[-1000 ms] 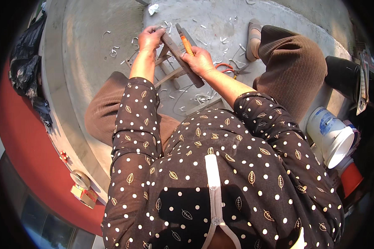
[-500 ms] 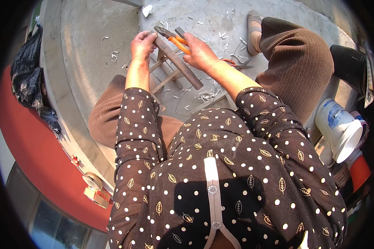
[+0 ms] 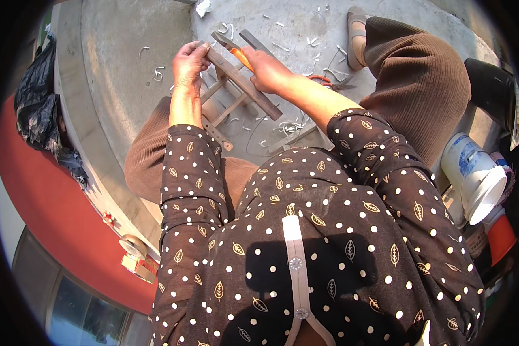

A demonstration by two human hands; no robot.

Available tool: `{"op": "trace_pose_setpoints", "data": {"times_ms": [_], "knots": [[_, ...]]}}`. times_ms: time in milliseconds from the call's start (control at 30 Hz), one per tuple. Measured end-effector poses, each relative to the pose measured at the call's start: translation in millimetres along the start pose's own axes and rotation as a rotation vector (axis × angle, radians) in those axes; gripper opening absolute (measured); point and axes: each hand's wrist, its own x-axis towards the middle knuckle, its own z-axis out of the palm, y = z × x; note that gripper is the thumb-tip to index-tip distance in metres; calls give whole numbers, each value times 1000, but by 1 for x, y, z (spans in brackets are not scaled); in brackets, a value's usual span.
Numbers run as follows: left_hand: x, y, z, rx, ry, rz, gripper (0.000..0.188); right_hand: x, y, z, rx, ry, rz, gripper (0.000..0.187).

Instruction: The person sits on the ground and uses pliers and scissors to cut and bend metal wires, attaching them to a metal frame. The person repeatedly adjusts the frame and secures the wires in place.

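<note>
Between my knees stands a small wooden stool frame point(image 3: 249, 91), tilted, with a thick dark top bar and thinner cross rungs. My left hand point(image 3: 189, 64) is closed at the far-left end of that bar, thumb and fingers pinched on it. Anything small under those fingertips is hidden. My right hand point(image 3: 269, 70) is wrapped round a pair of pliers point(image 3: 241, 57) with orange handles. The dark jaws point up and left, just above the bar's end, a little apart from my left fingers. Another wooden bar point(image 3: 255, 41) of the frame shows beyond my right hand.
Scissors with red handles point(image 3: 323, 81) lie on the concrete floor right of the frame. White strip scraps point(image 3: 294, 125) are scattered around. A white bucket point(image 3: 473, 179) stands at the right, a black plastic bag point(image 3: 37, 109) at the left, and a tape roll point(image 3: 132, 245) lower left.
My right hand has moved slightly left and closed further round the pliers' handles. My left hand has shifted a little left, and the pliers' jaws have tipped slightly up and left.
</note>
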Motion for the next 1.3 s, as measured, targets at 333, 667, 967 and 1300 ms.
{"op": "trace_pose_setpoints", "data": {"times_ms": [333,667,967,1300], "knots": [[-1,2,-12,11,-52,-5,28,18,12,16,97,-77,-118,60],[-3,0,-16,-7,-41,-23,25,23,17,28,248,-64,-188,53],[-5,2,-14,-65,-10,-39,24,13,25,-7,264,308,-43,54],[-5,9,-14,-15,17,-102,30,14,33,-12,131,-158,-116,61]]}}
